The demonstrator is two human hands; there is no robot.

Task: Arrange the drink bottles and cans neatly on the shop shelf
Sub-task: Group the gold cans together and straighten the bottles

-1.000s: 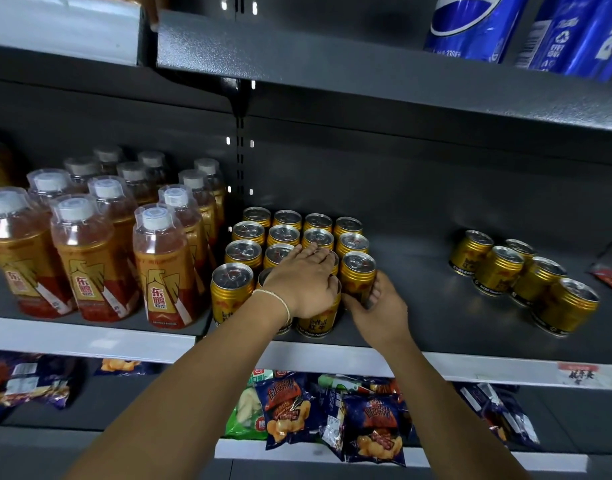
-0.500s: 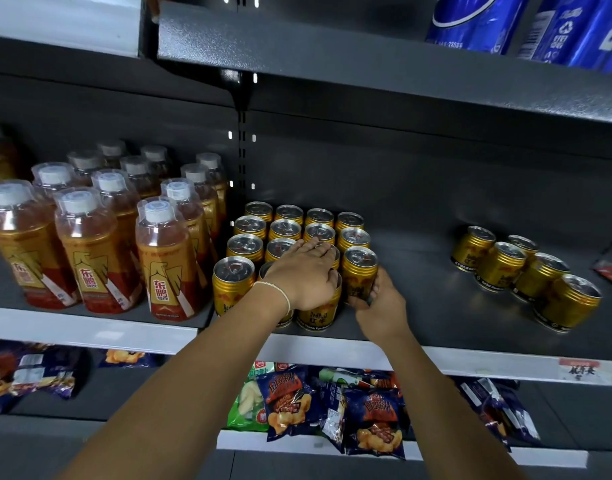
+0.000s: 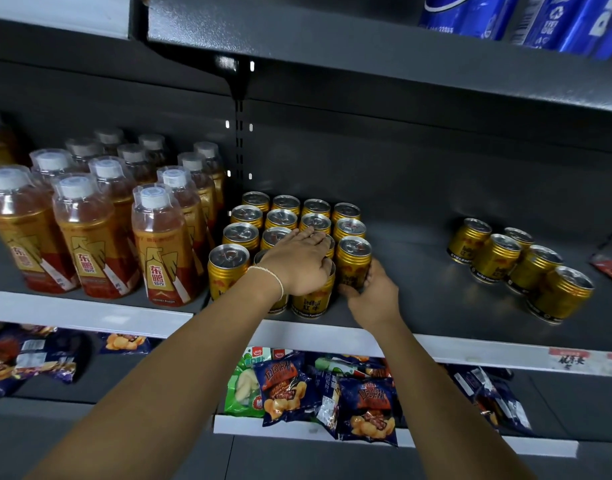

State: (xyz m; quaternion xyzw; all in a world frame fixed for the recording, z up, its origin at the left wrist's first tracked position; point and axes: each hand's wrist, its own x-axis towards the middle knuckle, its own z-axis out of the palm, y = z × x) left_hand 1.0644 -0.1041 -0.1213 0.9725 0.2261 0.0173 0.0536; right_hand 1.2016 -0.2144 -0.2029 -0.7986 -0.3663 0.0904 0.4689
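Reaching up from the bottom of the view with both bare forearms, converging on the block of gold cans standing in tight rows on the middle shelf, just right of the orange drink bottles.

Laying the left hand palm down across the can tops at the front middle of the block, with fingers straight and close together, pointing toward the back wall. Showing a thin bracelet round the wrist. Resting on the lids rather than gripping anything; covering most of the front can, thumb lying at the top of it, so only the label below is showing.

Wrapping the right hand round the lower right side of the corner can at the block's front right — fingers curled about its wall, palm turned left, forearm angling in from the lower right. Holding that can upright, close against the front can beside it and in line with the column behind.

Leaving a loose cluster of gold cans well apart to the right on the same shelf, near a red packet at the frame edge. Looking past blue cans on the shelf above and snack bags heaped on the one below.
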